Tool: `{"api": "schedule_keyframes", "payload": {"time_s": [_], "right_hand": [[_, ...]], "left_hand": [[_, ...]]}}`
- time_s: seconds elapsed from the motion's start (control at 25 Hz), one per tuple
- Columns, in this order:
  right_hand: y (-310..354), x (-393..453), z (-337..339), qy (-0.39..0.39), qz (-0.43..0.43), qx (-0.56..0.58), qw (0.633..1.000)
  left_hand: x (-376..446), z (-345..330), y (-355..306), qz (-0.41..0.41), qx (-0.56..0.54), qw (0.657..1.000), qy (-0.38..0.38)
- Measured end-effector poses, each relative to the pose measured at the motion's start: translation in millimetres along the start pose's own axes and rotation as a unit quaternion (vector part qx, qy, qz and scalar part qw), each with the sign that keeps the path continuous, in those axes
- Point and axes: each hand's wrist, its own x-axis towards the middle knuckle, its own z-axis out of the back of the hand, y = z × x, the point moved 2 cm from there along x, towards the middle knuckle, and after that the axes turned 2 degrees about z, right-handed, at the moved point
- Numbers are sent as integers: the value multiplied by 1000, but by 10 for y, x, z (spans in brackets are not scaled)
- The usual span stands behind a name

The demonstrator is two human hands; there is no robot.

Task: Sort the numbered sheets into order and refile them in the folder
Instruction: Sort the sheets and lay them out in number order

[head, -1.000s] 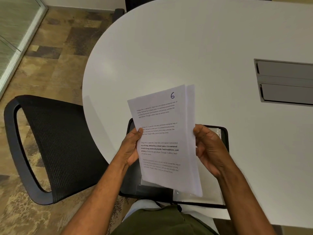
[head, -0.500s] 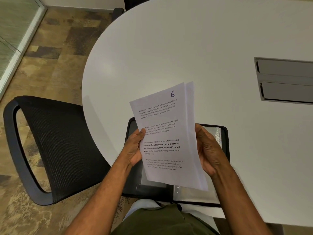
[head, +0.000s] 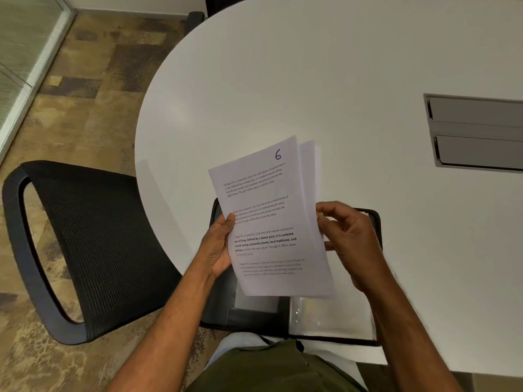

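Sheets, topped by number 6, are pinched by left hand and right hand above the open folder, whose clear sleeves show lower centre.

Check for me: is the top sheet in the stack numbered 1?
No, the top sheet of the stack, held over the open folder, has a handwritten 6 in its upper right corner.

Black mesh chair beside white table

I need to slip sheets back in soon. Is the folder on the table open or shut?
Open. The folder lies flat on the table, its clear inner sleeves showing below the sheets.
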Motion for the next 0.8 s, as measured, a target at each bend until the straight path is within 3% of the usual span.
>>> {"api": "schedule_keyframes", "payload": {"time_s": [0.16, 0.32, 0.8], "right_hand": [[-5, -41, -70, 57, -53, -8, 997], [-10, -52, -86, -25, -63, 20, 998], [-107, 34, -17, -70, -79, 123, 987]], "left_hand": [[-25, -26, -45, -9, 4, 1000, 0], [-41, 1, -38, -5, 7, 1000, -6], [6, 50, 12, 11, 6, 1000, -3]]}}
